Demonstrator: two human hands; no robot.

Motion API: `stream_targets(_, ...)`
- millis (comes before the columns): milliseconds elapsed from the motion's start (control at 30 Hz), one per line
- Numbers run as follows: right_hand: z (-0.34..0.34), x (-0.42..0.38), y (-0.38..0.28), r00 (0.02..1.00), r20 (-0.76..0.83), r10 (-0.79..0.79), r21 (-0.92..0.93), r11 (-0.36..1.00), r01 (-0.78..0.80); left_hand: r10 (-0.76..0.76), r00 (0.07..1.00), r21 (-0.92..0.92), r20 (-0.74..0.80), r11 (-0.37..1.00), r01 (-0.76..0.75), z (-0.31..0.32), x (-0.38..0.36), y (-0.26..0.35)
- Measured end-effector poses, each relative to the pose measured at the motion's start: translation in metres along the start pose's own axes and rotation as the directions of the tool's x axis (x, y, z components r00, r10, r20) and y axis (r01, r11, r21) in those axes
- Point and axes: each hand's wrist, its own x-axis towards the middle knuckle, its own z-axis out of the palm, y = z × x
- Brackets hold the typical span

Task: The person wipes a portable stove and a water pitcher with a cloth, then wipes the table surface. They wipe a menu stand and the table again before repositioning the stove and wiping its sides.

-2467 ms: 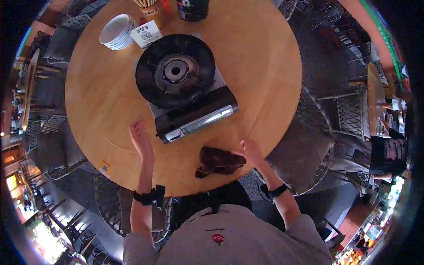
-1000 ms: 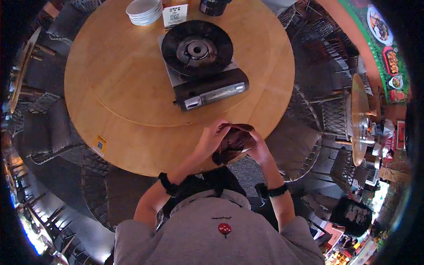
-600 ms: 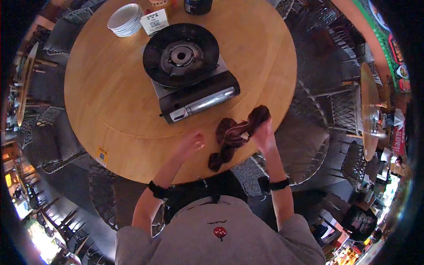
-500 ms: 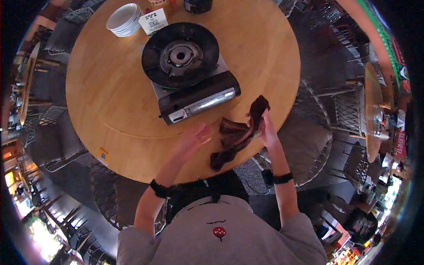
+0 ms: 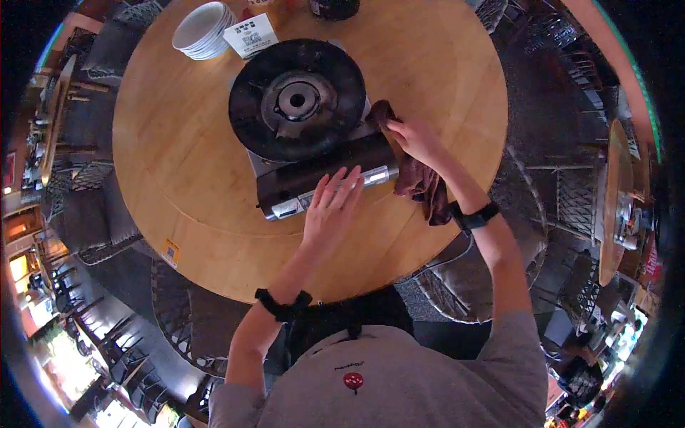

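A portable gas stove (image 5: 325, 171) with a round black top stands on the wooden round table (image 5: 193, 250). My right hand (image 5: 417, 139) grips a dark brown cloth (image 5: 421, 182) at the stove's right side. One end of the cloth bunches up at the stove's edge by my fingertips, and the rest hangs down under my forearm. My left hand (image 5: 332, 210) is open, its fingers stretched out over the silver front panel of the stove.
A stack of white bowls (image 5: 205, 32) stands at the far left of the table, beside a white card with a QR code (image 5: 251, 36). A dark container (image 5: 334, 7) sits at the far edge. Wicker chairs (image 5: 492, 278) surround the table.
My right hand has carried the cloth forward from the table's near side to the stove's right edge. My left hand has moved right and forward onto the stove's front.
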Motion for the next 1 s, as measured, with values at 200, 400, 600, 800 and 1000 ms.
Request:
stream_targets(200, -0.006, 0.001, 0.009, 0.985, 0.007, -0.175, -0.066, 0.982, 0.175, -0.093, 0.995, 0.056, 0.038, 0.994, 0.091, 0.015, 0.02, 0.001)
stream_targets(400, 0.007, 0.022, 0.022, 0.963, -0.127, -0.238, -0.016, 0.971, 0.238, -0.083, 0.996, 0.113, 0.04, 0.99, 0.078, 0.014, 0.023, 0.0)
stream_targets(600, -0.011, 0.0, 0.014, 0.979, 0.083, -0.184, -0.034, 0.982, 0.188, -0.08, 0.996, 0.117, 0.032, 0.99, 0.075, 0.014, 0.024, 0.0)
stream_targets(800, 0.017, 0.051, 0.017, 0.981, -0.153, -0.122, 0.049, 0.99, 0.131, -0.092, 0.995, 0.115, 0.034, 0.99, 0.088, 0.013, 0.024, 0.002)
stream_targets(1000, -0.001, 0.058, 0.011, 0.979, -0.101, -0.175, -0.074, 0.983, 0.168, -0.101, 0.994, 0.073, 0.039, 0.992, 0.098, 0.012, 0.024, 0.002)
